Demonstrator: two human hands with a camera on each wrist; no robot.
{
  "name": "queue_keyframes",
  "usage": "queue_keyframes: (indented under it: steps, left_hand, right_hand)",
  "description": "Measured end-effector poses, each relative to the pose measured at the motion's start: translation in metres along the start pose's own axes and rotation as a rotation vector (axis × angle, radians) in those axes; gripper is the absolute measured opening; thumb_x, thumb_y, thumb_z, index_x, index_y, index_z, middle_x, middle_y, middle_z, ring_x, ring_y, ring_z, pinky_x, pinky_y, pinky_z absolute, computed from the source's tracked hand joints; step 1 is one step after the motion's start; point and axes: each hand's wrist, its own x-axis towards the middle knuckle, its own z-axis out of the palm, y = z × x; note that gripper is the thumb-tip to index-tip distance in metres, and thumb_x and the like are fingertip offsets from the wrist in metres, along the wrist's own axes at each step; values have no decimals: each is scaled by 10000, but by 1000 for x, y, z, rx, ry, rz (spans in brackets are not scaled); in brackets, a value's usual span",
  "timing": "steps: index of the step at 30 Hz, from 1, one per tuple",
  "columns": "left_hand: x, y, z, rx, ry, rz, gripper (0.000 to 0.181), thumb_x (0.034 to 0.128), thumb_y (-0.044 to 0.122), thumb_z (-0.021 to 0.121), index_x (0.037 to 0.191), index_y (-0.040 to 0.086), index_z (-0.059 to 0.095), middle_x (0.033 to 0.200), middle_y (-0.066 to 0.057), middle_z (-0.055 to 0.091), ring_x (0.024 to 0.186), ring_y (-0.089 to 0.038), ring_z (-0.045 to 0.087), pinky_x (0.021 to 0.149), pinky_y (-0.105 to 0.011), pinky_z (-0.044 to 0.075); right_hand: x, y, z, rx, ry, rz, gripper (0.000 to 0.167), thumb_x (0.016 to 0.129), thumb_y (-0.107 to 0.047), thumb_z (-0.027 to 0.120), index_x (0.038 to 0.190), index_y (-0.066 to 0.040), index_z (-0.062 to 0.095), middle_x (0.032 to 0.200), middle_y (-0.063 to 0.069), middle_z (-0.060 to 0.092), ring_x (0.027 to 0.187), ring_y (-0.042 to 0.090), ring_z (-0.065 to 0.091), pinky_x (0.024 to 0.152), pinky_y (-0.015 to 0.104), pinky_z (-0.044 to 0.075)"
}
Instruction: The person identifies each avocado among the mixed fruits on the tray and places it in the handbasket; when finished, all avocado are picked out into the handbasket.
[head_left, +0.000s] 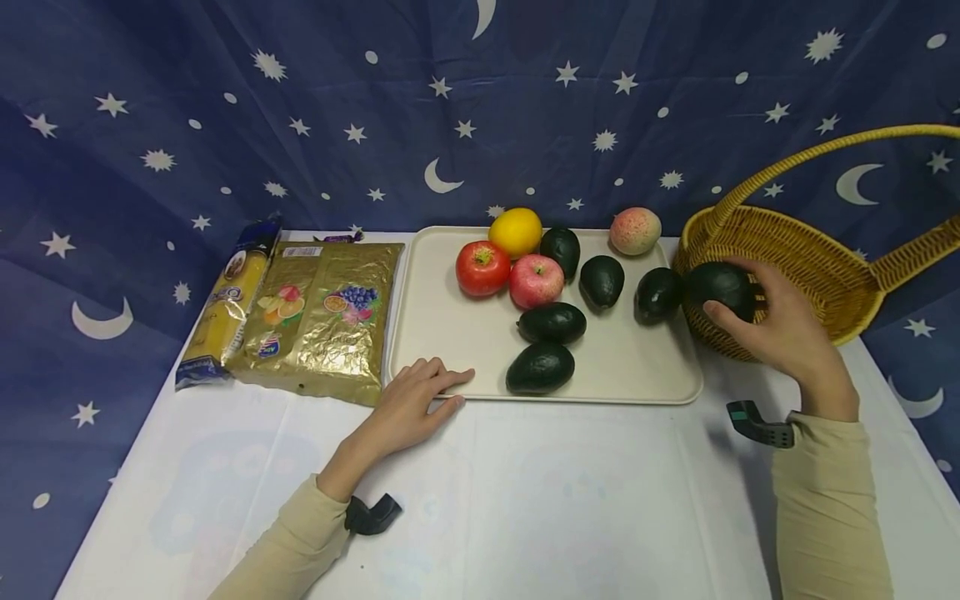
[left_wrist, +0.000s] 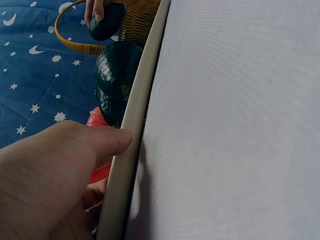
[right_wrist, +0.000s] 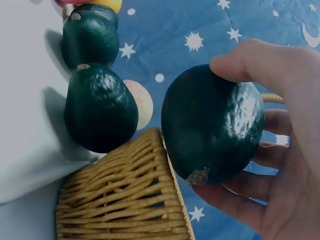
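I'm watching from far away, and I use the tray (head_left: pixel 450 333) to say where things are. Just past its right end, the right hand (head_left: pixel 783 321) has its thumb and fingers wrapped around a big dark green fruit (head_left: pixel 716 290). That fruit is up by the side of the basket (head_left: pixel 813 250), which sits to the right of the tray. I can't tell if the fruit touches the basket's edge.

The left hand (head_left: pixel 416 400) is at the near left part of the tray. Its fingers look loose and mostly straight, with the thumb lying on the rim.

Here is what could go wrong, I think. The held fruit looks shiny and smooth, so a weak squeeze could let it slip and drop between the tray and the basket. If the hand goes too low, the fruit could bump the basket's edge and push the basket over. Another green fruit (head_left: pixel 657 296) sits right at the tray's right edge, so a small knock could roll it off. If the left hand leans hard on the rim, the tray could tip, and the tomato (head_left: pixel 482 268) and the apple (head_left: pixel 537 282), in the tray's far left part, might roll.
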Motion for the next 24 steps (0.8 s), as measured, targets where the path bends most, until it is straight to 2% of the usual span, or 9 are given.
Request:
queue_keyframes:
  steps: [9,19,24]
  left_hand:
    - [0,1,0,-1,-3,1,364,919,289,599,1279,239,596,903,50,540,803,-107,419,709,-258,317]
    - [0,1,-1,5,0,1,362,919,285,600,1278,238,597,914,47,544,809,-112,425,710,-260,321]
    - [0,2,-1,4,-4,-2,364,920,283,599,1281,237,595,911,45,540,810,-114,423,712,-260,319]
  right_hand:
    - [0,8,-7,-7,61,102,741,882,-391,602,1483,-133,253,1454,261,329,1183,479,385,897,680,355]
    - [2,23,-13,7,126,130,713,890,-382,586,1490,-192,252,1466,228,341,1215,471,381,901,646,344]
    - [1,30,-15,10,121,208,733,899,-430,549,1506,-206,204,1518,221,262,1288,514,314,944,695,302]
